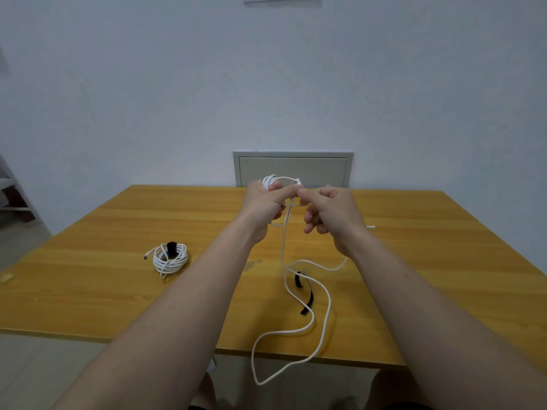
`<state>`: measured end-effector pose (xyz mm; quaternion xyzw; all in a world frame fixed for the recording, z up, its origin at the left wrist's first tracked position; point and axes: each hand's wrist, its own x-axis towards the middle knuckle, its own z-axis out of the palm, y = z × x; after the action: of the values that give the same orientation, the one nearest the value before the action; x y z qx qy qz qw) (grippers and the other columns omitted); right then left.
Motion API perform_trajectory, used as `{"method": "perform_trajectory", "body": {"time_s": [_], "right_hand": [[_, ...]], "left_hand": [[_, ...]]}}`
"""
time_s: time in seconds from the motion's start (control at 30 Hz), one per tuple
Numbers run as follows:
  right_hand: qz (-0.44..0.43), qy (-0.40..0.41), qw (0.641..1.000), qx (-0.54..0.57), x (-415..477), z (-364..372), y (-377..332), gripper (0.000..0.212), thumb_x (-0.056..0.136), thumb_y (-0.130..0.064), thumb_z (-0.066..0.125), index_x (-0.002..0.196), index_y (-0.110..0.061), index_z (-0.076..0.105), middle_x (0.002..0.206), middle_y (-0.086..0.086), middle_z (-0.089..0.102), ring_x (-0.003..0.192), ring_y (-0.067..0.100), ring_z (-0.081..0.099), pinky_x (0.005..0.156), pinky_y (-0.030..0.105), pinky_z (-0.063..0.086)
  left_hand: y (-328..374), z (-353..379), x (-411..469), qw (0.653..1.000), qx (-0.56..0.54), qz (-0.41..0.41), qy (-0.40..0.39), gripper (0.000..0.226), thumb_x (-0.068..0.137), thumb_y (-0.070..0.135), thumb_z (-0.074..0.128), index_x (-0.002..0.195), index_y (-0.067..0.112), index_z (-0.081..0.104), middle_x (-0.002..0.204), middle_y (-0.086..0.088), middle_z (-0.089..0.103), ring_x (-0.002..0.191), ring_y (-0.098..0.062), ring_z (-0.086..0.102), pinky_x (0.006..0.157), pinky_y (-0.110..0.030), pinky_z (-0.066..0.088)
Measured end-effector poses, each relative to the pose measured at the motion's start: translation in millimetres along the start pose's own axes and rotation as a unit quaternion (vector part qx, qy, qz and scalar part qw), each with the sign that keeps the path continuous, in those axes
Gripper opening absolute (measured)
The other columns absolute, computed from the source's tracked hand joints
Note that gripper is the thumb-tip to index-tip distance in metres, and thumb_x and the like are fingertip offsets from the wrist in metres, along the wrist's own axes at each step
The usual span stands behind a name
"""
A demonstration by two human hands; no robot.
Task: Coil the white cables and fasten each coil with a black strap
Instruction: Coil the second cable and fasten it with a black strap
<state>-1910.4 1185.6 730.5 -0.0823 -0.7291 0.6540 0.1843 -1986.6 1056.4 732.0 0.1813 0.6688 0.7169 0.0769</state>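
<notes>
Wooden table carries a strapped coil well left of the fingers. Above it, the left hand grips white cable loops wound over its curled fingers. The right hand pinches the strand just beside them, and a black strap lies below.

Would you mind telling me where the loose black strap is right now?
In the head view the loose black strap lies on the table, right of centre, crossed by slack loops of the white cable.

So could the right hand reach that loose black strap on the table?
Probably yes: the black strap lies uncovered on the table near the right hand, with only a strand of the cable crossing it. That hand pinches the cable, though.
</notes>
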Motion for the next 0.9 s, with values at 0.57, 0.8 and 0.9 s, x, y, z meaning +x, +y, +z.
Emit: {"method": "perform_trajectory", "body": {"time_s": [0.57, 0.8, 0.9], "right_hand": [[-0.003, -0.054, 0.996, -0.068, 1.0, -0.5, 0.6, 0.018, 0.08, -0.002, 0.069, 0.064, -0.009, 0.065, 0.055, 0.004, 0.061, 0.047, 0.016, 0.057, 0.047, 0.022, 0.037], [0.074, -0.306, 0.92, -0.234, -6.2, -5.4, -2.9, 0.016, 0.077, 0.001, 0.068, 0.068, -0.011, 0.062, 0.061, 0.011, 0.064, 0.053, 0.021, 0.063, 0.047, 0.022, 0.036], [0.084, -0.29, 0.914, -0.272, -7.5, -1.3, -4.0, 0.008, 0.08, -0.008, 0.074, 0.078, -0.008, 0.066, 0.064, 0.009, 0.068, 0.055, 0.02, 0.064, 0.047, 0.024, 0.036]], "left_hand": [[0.3, -2.1, -4.0, 0.994, 0.06, 0.084, 0.034, 0.062, 0.077, 0.01, 0.085, 0.062, 0.021, 0.026, 0.059, 0.002, 0.028, 0.05, -0.011, 0.028, 0.048, -0.021, 0.029], [-0.5, -13.4, 7.6, 0.989, 0.015, 0.074, 0.127, 0.064, 0.071, 0.01, 0.088, 0.058, 0.025, 0.027, 0.058, 0.004, 0.027, 0.054, -0.016, 0.027, 0.051, -0.027, 0.027], [-1.1, -16.9, 6.9, 0.992, 0.021, 0.063, 0.11, 0.058, 0.068, 0.016, 0.09, 0.061, 0.021, 0.033, 0.06, 0.002, 0.027, 0.053, -0.017, 0.023, 0.049, -0.029, 0.025]]}}
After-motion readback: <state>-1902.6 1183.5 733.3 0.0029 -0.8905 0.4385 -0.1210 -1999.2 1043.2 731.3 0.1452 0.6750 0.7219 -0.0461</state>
